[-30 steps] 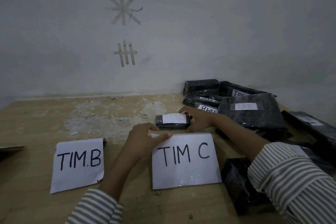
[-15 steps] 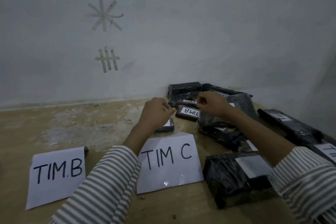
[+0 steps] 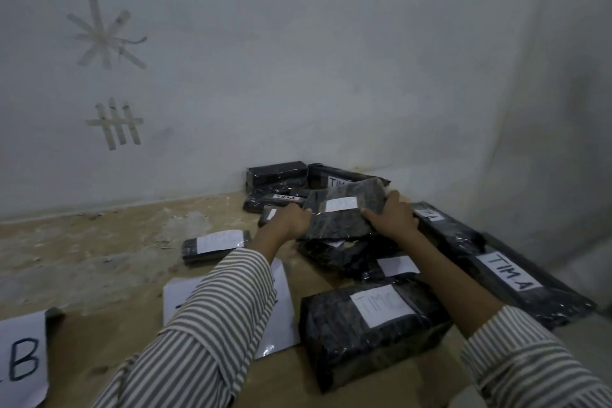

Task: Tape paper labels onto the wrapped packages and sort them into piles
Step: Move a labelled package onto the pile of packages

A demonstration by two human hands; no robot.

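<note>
Head view: left hand (image 3: 292, 221) and right hand (image 3: 391, 219) in curled grips on one wrapped package (image 3: 337, 226).

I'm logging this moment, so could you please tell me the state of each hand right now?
Left hand: grips the left side of the black package.
Right hand: grips the right side of the same package.

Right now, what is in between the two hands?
In the head view, a black wrapped package with a white label sits between them; the left hand and right hand each grip one end.
</note>
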